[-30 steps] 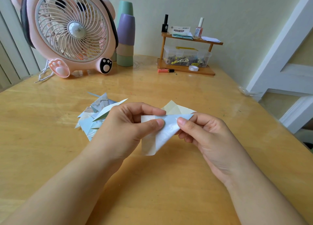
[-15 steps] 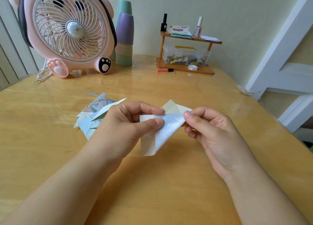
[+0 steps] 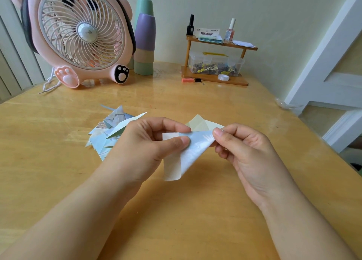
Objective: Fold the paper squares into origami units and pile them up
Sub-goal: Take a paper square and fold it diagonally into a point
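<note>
Both hands are raised above the table (image 3: 58, 161), and one paper square (image 3: 193, 148) is held between them, clear of the wood. By the left hand (image 3: 145, 142) the upper left edge is pinched, thumb on the near face and forefinger curled over the top; by the right hand (image 3: 244, 148) the far right tip is nipped between thumb and forefinger, the other fingers curled under. From the left hand the sheet lies at about three o'clock, from the right hand at about nine. Its long axis is judged to run from the right-hand tip at two o'clock down to the loose white flap at seven o'clock, which hangs unsupported. Neither hand is nearer; the fold is shared, and the next crease is judged to be drawn along that slant.

Largest in the surroundings, a pink fan (image 3: 80, 36) is set at eleven o'clock, well apart, with stacked cups (image 3: 145, 38) just beside it. A small wooden shelf (image 3: 215, 77) is placed at one o'clock. Nearer, the pile of folded units (image 3: 109, 130) lies at ten o'clock, partly hidden by the left hand. A cream sheet (image 3: 199, 123) is seen just behind the held paper. Nothing is found in the way.
</note>
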Motion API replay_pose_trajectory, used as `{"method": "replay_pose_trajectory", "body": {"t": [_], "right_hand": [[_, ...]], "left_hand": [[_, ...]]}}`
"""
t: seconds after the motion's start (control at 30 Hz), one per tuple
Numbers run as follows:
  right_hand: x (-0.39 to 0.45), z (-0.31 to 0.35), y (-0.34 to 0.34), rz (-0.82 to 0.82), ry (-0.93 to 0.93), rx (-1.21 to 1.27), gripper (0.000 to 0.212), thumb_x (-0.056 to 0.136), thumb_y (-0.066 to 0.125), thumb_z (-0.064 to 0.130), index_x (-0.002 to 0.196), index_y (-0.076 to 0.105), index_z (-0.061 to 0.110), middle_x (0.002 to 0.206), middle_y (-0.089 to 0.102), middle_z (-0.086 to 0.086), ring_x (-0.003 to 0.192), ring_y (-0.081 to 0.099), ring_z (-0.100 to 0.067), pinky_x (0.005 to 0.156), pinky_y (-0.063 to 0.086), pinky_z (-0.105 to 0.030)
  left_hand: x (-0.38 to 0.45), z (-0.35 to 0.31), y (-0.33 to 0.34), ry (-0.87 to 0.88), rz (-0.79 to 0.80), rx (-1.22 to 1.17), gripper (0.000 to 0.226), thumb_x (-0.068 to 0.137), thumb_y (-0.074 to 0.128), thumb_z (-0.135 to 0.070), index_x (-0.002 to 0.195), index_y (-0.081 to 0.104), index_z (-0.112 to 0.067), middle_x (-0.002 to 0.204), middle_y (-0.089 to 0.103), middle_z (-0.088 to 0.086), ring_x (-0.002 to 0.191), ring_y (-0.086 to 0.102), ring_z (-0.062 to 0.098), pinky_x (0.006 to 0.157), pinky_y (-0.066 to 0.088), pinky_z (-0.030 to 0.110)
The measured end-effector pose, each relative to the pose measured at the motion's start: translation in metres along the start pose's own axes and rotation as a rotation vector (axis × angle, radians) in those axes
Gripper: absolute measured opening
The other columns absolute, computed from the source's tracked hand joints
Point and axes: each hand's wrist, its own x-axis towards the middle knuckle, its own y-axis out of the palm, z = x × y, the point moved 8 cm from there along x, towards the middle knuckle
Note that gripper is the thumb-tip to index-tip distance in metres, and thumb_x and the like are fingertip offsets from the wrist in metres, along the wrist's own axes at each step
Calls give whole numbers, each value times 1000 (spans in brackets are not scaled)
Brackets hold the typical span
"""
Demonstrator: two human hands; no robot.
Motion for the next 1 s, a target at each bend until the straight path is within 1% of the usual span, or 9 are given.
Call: {"method": "replay_pose_trajectory", "body": {"t": [0.1,0.3,0.43,0.5,0.63,0.7,0.77,0.9,1.0], "right_hand": [[1,-2,0,7,20,-73,13,83,66,17,71,67,13,65,63,2,61,53,-5,68,40,-22],[1,-7,6,93,68,-182,18,79,69,26,64,66,17,55,51,8,57,44,-6,61,35,-17],[1,-11,10,179,107,-210,22,81,69,20,62,62,14,52,53,11,51,45,0,53,35,-7],[-2,-14,16,248,126,-246,22,81,70,20,60,62,14,54,53,8,55,46,-3,57,36,-9],[-10,-24,31,368,149,-453,23,78,73,28,61,64,16,57,51,7,58,43,-9,60,35,-24],[-13,-27,37,387,129,-586,25,78,73,34,61,63,19,47,42,15,48,37,-5,52,30,-20],[-13,-26,40,378,77,-690,27,78,72,36,61,61,19,41,38,14,43,33,-4,45,27,-15],[-14,-27,42,355,10,-796,28,78,72,37,61,57,21,48,42,12,44,36,-4,43,29,-12],[-13,-29,41,344,-11,-826,28,77,72,39,61,56,24,60,45,10,50,37,-4,47,31,-16]], "left_hand": [[1,2,-2,-13,-2,47,22,75,72,-4,69,75,-25,69,70,3,63,63,13,62,47,23],[2,9,1,-55,32,144,20,75,73,-4,70,74,-23,69,69,4,62,61,13,55,46,18],[-1,7,0,-115,80,248,17,76,72,-2,72,72,-18,65,66,1,61,60,13,63,45,24],[-8,8,-3,-146,118,311,17,77,73,-4,73,72,-21,60,62,-2,60,57,13,64,43,26],[-32,19,-9,-154,109,513,17,80,70,-12,77,69,-28,54,56,-9,50,48,12,50,35,23],[-40,22,-10,-120,69,613,18,81,66,-12,77,66,-29,52,55,-11,46,46,6,46,34,20],[-45,21,-9,-78,24,713,20,80,62,-11,77,62,-31,52,55,-14,44,46,0,42,31,13],[-49,16,-3,-12,-31,892,21,79,55,-10,85,58,-30,68,59,-9,61,52,2,52,39,14],[-50,14,0,17,-57,937,20,79,52,-12,87,57,-29,69,61,-6,68,54,4,60,40,16]]}}
